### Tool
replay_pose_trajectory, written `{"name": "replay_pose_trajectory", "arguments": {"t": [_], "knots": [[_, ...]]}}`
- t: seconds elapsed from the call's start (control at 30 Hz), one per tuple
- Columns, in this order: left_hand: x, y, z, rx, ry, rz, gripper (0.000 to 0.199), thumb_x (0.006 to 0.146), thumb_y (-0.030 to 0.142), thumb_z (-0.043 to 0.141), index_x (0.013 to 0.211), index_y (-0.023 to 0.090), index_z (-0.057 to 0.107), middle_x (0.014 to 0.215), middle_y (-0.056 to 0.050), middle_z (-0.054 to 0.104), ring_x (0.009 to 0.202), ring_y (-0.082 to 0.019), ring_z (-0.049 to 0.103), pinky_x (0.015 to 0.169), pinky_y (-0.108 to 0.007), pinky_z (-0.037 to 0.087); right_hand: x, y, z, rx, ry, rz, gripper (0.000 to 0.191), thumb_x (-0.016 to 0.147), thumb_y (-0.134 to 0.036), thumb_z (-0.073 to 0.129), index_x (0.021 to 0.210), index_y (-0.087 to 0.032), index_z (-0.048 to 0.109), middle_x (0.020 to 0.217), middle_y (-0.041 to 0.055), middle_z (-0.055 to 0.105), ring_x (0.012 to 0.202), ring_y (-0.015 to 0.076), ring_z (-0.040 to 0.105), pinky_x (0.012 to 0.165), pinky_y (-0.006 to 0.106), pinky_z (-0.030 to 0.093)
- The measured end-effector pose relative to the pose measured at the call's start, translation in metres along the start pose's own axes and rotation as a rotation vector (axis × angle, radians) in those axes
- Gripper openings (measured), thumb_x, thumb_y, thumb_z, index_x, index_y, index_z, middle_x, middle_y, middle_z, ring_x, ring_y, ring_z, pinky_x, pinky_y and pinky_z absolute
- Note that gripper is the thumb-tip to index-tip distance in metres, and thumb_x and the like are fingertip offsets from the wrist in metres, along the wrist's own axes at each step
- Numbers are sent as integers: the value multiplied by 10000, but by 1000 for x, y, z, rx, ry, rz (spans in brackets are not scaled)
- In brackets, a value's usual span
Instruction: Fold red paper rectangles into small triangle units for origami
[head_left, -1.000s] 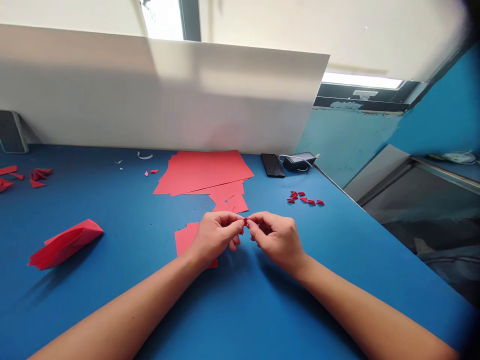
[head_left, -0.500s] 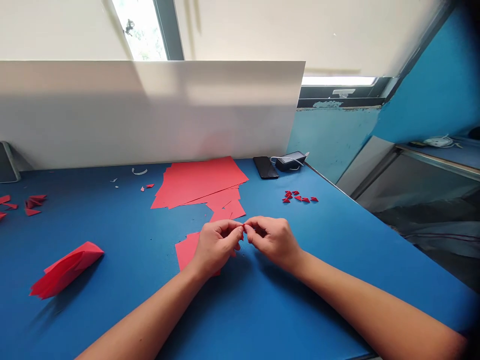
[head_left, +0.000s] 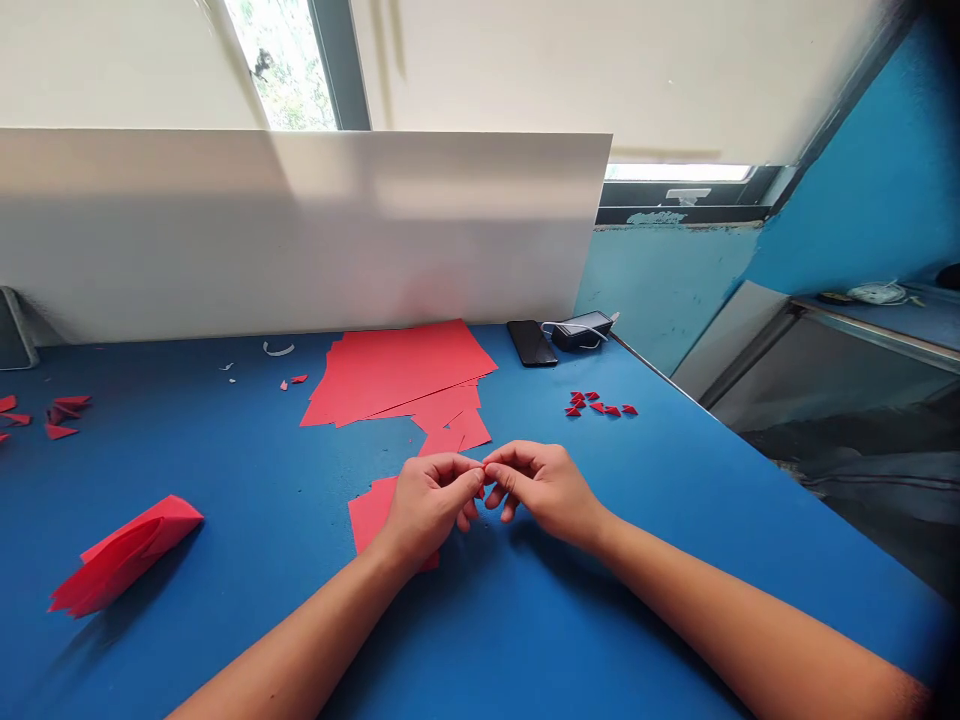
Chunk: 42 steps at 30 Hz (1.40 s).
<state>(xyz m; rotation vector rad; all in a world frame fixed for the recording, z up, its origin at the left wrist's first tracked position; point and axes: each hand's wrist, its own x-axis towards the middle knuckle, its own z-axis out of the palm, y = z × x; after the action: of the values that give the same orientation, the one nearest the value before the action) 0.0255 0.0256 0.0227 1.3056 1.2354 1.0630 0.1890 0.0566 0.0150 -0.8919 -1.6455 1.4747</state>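
Near the middle of the blue table, my left hand (head_left: 435, 497) and my right hand (head_left: 546, 487) meet at their fingertips. Both pinch a small piece of red paper (head_left: 481, 491), mostly hidden by the fingers. Partly under my left hand lie small red sheets (head_left: 369, 512). Beyond my hands is a stack of larger red sheets (head_left: 405, 368). Several small folded red triangles (head_left: 598, 407) lie to the right. At the left, a folded bundle of red paper (head_left: 127, 555) rests on the table.
A black phone (head_left: 532, 343) and a dark device with a white cable (head_left: 582, 331) are at the back right. More red folded pieces (head_left: 61, 415) lie at the far left. Small scraps (head_left: 299, 379) sit left of the stack. A white board (head_left: 300, 240) stands behind.
The fingers of my right hand have shifted around the small red piece, and its lower fingers are more spread. The whole view has tilted slightly, so the table sits a little lower.
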Motion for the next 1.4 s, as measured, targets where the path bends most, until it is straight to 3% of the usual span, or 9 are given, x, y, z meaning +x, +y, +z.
{"name": "replay_pose_trajectory", "arguments": {"t": [0.37,0.67,0.97,1.4], "knots": [[0,2,2,-17,-12,-7,186,791,278,584,708,125,648,508,5,598,399,-80,506,418,-178,428,1,-7,2,192,-30,142,304,780,-430,681,786,-143,581,699,22,639,641,159,665,522,266,554],[2,-2,5,6,-30,-54,166,780,260,569,675,140,616,497,16,603,378,-79,521,380,-165,410,0,-7,2,123,-58,137,314,797,-445,651,750,-163,520,658,-16,570,551,125,608,488,258,524],[-2,2,6,-113,18,-93,164,775,268,568,690,132,604,483,11,593,364,-81,504,391,-176,401,0,-4,-3,298,-76,147,219,810,-352,652,835,-135,631,704,35,655,621,153,666,527,248,547],[-2,-1,5,-88,13,-40,180,785,277,582,706,125,637,546,-4,621,400,-81,524,414,-181,435,-2,-9,4,62,82,108,265,751,-390,697,763,-134,632,622,20,656,561,145,643,520,276,556]]}}
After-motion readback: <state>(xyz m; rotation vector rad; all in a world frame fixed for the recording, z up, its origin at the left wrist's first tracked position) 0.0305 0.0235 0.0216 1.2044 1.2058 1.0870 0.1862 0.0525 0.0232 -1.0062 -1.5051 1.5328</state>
